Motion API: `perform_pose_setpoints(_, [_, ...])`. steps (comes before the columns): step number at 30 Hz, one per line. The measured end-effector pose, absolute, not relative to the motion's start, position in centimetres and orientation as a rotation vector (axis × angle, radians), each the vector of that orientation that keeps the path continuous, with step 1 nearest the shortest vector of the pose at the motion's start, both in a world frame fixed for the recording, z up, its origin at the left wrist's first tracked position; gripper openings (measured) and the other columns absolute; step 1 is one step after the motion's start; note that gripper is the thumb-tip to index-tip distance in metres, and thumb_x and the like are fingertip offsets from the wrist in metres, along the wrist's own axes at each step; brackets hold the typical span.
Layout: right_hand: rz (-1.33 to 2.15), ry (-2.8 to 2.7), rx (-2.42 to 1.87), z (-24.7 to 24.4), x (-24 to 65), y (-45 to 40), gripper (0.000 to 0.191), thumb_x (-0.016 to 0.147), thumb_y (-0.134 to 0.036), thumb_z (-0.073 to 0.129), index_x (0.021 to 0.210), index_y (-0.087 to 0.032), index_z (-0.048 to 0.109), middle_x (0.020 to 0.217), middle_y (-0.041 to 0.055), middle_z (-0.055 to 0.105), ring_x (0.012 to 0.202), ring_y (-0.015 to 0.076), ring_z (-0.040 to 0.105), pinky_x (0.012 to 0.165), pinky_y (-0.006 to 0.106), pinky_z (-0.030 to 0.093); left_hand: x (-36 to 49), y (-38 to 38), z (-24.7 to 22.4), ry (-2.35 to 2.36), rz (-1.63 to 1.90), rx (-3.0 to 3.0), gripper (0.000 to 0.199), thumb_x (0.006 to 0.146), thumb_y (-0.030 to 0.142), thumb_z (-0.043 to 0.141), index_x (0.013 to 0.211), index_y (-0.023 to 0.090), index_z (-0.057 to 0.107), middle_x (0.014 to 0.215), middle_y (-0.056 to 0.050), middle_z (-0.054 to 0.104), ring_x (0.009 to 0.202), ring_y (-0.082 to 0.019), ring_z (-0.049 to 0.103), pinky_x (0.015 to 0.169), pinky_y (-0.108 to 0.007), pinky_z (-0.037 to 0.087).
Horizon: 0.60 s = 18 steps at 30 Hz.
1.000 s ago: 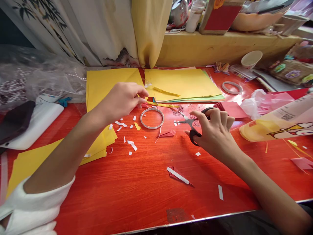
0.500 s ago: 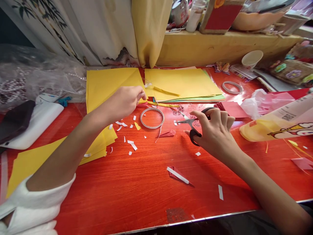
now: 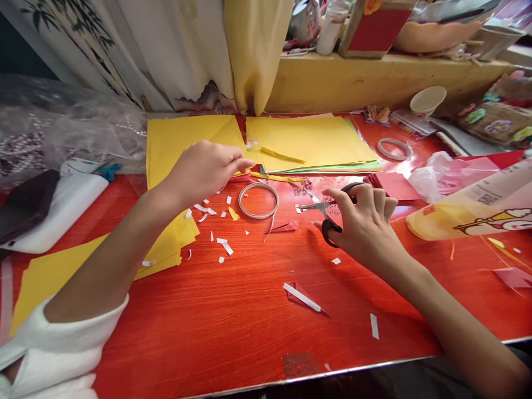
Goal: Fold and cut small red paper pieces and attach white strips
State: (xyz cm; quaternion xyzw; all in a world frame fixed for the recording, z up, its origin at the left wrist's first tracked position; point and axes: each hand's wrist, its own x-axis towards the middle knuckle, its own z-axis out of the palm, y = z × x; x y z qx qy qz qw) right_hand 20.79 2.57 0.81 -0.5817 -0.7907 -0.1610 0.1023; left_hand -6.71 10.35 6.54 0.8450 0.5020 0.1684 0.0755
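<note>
With the ring (image 3: 258,216) as the clock's centre and twelve pointing away, a white strip (image 3: 374,327) lies between four and five o'clock, near the front edge of the red table (image 3: 233,321). At five o'clock, slightly farther in, is a red fold (image 3: 296,296) with a white slip (image 3: 303,298) across it. Yellow sheets (image 3: 62,267) spread at eight; white scraps (image 3: 228,248) scatter from seven to nine. Just beside the ring, at four, lies a small red piece (image 3: 286,226). At three, the right hand (image 3: 368,213) holds the scissors (image 3: 321,206), digits at the black handles, blades parted and aimed toward nine. Beyond that hand, also at three, is a drink cup (image 3: 469,194). The left hand (image 3: 210,166) is at ten, thumb and forefinger close together, the other fingers curled; I cannot tell whether anything is pinched there. Just past the ring, a yellow strip (image 3: 285,178) lies toward one, in front of a paper stack (image 3: 311,138). Farther off, a second ring (image 3: 394,156) and a white cup (image 3: 428,102) sit around two. A curtain (image 3: 187,55) hangs behind, at eleven.
</note>
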Motion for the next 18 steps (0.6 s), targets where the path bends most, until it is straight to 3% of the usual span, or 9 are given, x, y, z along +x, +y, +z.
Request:
perform_pose_setpoints(4, [-0.487,-2.335,-1.726,0.86,20.77,2.58,0.048,0.075,-0.026,0.055,0.121,-0.018,0.047,0.101,0.0133,0.039,0.093,0.0283,0.037,0.077,0.041,0.033,-7.18,10.75,6.48,1.197,0.54,2.732,0.03,0.085,0.015,0.036,0.096,0.016,0.064,0.11,-0.007,0.062,0.103,-0.019,0.057,0.086,-0.03,0.041])
perform_pose_setpoints(9, [-0.468,-2.338,-1.739,0.92,20.79,2.6,0.049,0.074,-0.026,0.056,0.122,-0.018,0.048,0.102,0.0136,0.039,0.094,0.0286,0.037,0.078,0.041,0.034,-7.05,10.71,6.36,1.331,0.559,2.638,0.025,0.083,0.022,0.043,0.094,0.017,0.065,0.085,-0.003,0.065,0.086,-0.019,0.061,0.079,-0.032,0.044])
perform_pose_setpoints(14, [-0.461,-2.331,-1.751,0.93,20.75,2.54,0.051,0.073,-0.025,0.058,0.123,-0.017,0.049,0.102,0.0139,0.041,0.095,0.0293,0.039,0.079,0.042,0.034,-7.03,10.63,6.54,1.248,0.576,2.736,0.026,0.084,0.02,0.042,0.09,0.017,0.067,0.095,-0.007,0.061,0.089,-0.018,0.058,0.076,-0.03,0.042])
perform_pose_setpoints(16, [-0.466,-2.332,-1.742,0.94,20.75,2.54,0.051,0.073,-0.025,0.059,0.122,-0.017,0.05,0.101,0.0143,0.043,0.094,0.0297,0.04,0.078,0.042,0.034,-6.95,10.43,6.71,1.278,0.616,2.661,0.025,0.085,0.021,0.043,0.091,0.017,0.067,0.089,-0.006,0.063,0.077,-0.015,0.059,0.071,-0.028,0.043])
perform_pose_setpoints(18, [-0.478,-2.33,-1.73,0.96,20.79,2.57,0.052,0.072,-0.025,0.06,0.122,-0.017,0.05,0.101,0.0148,0.045,0.094,0.0304,0.042,0.077,0.042,0.034,-6.71,10.06,7.05,1.432,0.664,2.521,0.025,0.086,0.027,0.044,0.097,0.019,0.066,0.069,-0.002,0.063,0.056,-0.011,0.054,0.061,-0.027,0.041])
